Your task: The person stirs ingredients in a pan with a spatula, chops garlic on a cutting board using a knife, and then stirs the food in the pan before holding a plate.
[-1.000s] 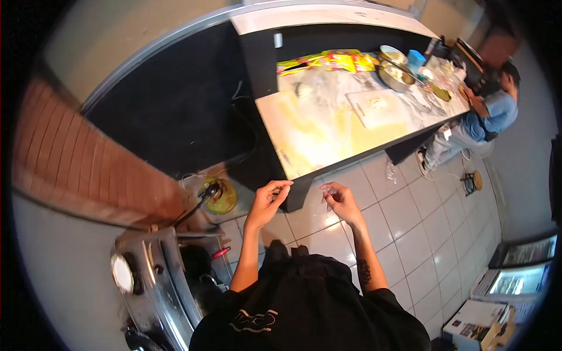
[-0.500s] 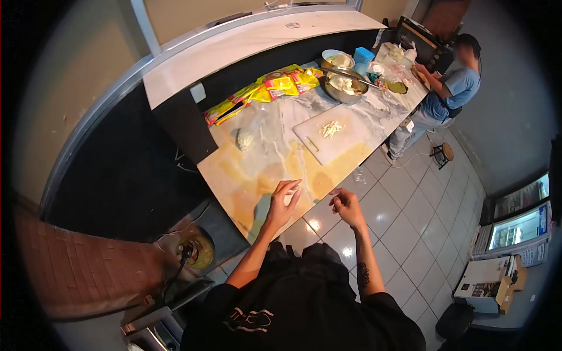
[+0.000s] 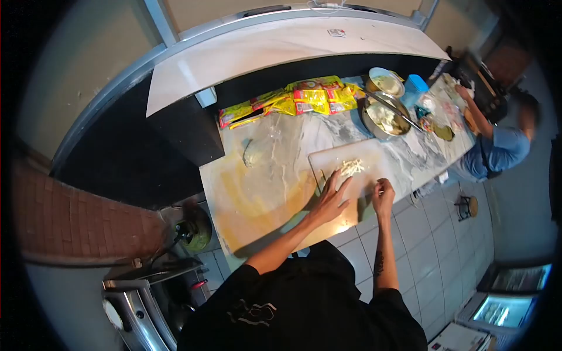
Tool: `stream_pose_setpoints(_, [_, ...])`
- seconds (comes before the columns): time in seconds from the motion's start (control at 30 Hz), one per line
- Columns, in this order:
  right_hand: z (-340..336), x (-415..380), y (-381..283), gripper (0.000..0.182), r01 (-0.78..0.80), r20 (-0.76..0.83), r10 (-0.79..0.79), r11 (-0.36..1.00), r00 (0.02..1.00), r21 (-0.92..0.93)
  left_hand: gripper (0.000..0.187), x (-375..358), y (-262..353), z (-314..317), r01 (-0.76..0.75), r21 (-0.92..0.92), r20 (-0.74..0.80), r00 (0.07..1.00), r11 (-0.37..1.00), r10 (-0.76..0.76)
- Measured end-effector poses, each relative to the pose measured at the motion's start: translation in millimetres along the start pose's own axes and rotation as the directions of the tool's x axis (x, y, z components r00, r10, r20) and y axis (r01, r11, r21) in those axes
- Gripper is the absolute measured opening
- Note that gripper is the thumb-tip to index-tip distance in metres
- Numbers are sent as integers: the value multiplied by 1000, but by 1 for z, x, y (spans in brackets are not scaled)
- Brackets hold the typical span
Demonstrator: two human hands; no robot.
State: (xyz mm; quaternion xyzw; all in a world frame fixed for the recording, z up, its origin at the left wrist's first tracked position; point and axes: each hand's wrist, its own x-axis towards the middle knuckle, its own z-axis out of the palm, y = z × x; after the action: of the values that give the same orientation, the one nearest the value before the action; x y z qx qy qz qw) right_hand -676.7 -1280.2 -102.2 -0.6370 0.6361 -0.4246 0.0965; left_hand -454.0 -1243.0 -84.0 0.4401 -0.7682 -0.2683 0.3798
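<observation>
My left hand point(image 3: 331, 202) reaches over the near left part of a white cutting board point(image 3: 328, 157), fingers spread and stretched out. Its fingertips are right at a small pile of pale, thin-cut strips point(image 3: 352, 168) on the board. Beside the board's right side, my right hand point(image 3: 383, 198) is raised with its fingers curled in; what they hold, if anything, is hidden. Part of the board's near side lies hidden behind my left hand.
Yellow-and-red packets point(image 3: 310, 98) lie along the counter's back. Further right are a metal bowl point(image 3: 374, 124) with pale food and a long utensil, another bowl point(image 3: 385, 82), and a blue container point(image 3: 415, 86). A person in blue point(image 3: 506, 149) works at the far end.
Both hands have moved forward and right, from the counter's near edge to the board. My left fingers have spread out. My view has turned, and the other person's arm reaches further back.
</observation>
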Motion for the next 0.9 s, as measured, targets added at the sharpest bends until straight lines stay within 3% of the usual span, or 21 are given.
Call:
stream_pose_setpoints(0.1, [1,42,20,12,145,39,-142,987,989,-70,77,22,6,21,60,132,-83,995,989,-49])
stream_pose_setpoints(0.13, [5,50,25,11,153,64,-150,988,987,-30,77,27,9,25,70,139,-83,995,988,-59])
stream_pose_setpoints(0.2, [15,56,28,9,189,74,-188,982,979,-8,78,34,14,32,166,346,-115,984,924,-134])
stream_pose_setpoints(0.3, [25,52,15,10,216,16,-216,975,976,-59,80,37,13,31,226,396,-151,972,890,-179])
stream_pose_setpoints(0.57, [49,34,-43,26,160,321,-92,968,943,-192,77,26,-22,-29,318,399,-178,947,860,-268])
stream_pose_setpoints(0.9, [76,53,-44,26,203,350,-148,971,925,-126,73,35,-39,-32,313,449,-276,939,837,-203])
